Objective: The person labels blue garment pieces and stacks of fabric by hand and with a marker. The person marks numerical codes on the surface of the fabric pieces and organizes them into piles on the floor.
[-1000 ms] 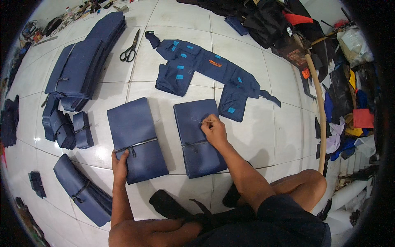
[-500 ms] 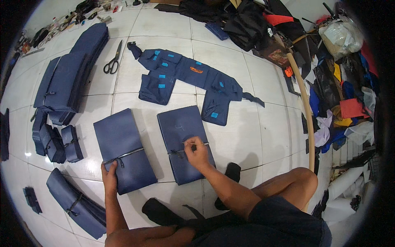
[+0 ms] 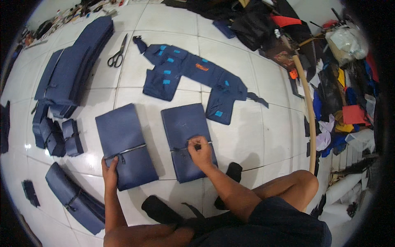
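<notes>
Two tied stacks of navy fabric panels lie side by side on the tiled floor. My left hand (image 3: 110, 171) grips the lower left edge of the left stack (image 3: 139, 168), thumb on top beside the knot of its tie strip. Over the right stack (image 3: 187, 119), which carries faint pale marks, is my right hand (image 3: 200, 153). Its fingers are pinched together near that stack's tie strip; what they hold is too small to make out. Beyond the stacks a navy garment piece (image 3: 199, 70) with blue patches and an orange print lies spread out.
Black scissors (image 3: 117, 57) lie at the far left, near large tied navy bundles (image 3: 66, 74). Smaller bundles (image 3: 73, 138) and a long folded one (image 3: 76, 197) are at left. A wooden pole (image 3: 306, 107) borders heaped scraps (image 3: 349, 103) at right.
The view has shifted slightly, so the floor things sit a little differently in the picture. My right hand stays pinched over the right stack, its fingers slightly turned. My left hand keeps its grip.
</notes>
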`<control>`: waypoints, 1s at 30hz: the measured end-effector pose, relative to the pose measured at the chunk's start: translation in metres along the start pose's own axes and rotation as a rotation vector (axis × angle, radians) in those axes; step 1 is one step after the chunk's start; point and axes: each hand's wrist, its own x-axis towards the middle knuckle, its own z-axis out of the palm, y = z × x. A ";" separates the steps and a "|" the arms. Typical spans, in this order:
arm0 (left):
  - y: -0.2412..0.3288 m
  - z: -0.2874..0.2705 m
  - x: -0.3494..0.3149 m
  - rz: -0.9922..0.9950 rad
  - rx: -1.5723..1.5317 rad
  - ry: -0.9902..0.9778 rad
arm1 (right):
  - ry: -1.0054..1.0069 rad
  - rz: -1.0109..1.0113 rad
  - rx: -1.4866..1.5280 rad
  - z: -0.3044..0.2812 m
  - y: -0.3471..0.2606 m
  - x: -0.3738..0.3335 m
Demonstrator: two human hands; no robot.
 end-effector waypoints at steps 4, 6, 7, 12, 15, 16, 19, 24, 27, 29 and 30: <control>0.003 0.006 0.002 -0.011 0.013 0.011 | 0.003 -0.017 -0.047 -0.001 -0.002 0.005; 0.007 0.009 -0.002 -0.009 -0.018 -0.002 | -0.011 -0.058 -0.070 -0.002 -0.005 0.006; 0.007 0.008 -0.002 -0.009 -0.032 -0.002 | -0.017 -0.077 -0.081 -0.002 -0.005 0.005; 0.009 0.010 -0.004 0.000 -0.033 0.004 | -0.040 -0.075 -0.100 -0.004 0.004 0.007; 0.006 0.010 -0.002 0.012 -0.023 0.010 | -0.027 -0.032 -0.044 -0.003 0.010 0.006; 0.007 0.011 -0.002 0.012 -0.020 0.010 | -0.017 -0.032 -0.041 -0.002 0.012 0.006; 0.007 0.010 -0.003 -0.007 -0.008 0.014 | -0.064 -0.103 -0.084 -0.003 0.017 0.005; 0.010 0.012 -0.005 -0.026 -0.017 0.021 | -0.031 -0.038 -0.043 -0.006 0.005 0.007; 0.004 0.007 -0.001 -0.005 -0.026 -0.001 | -0.016 -0.032 -0.018 -0.009 0.003 0.007; 0.004 0.009 -0.002 -0.015 -0.023 0.013 | 0.056 -0.014 0.054 -0.010 0.004 0.010; 0.005 0.011 -0.002 -0.011 -0.020 0.015 | 0.122 -0.015 0.109 -0.010 0.005 0.012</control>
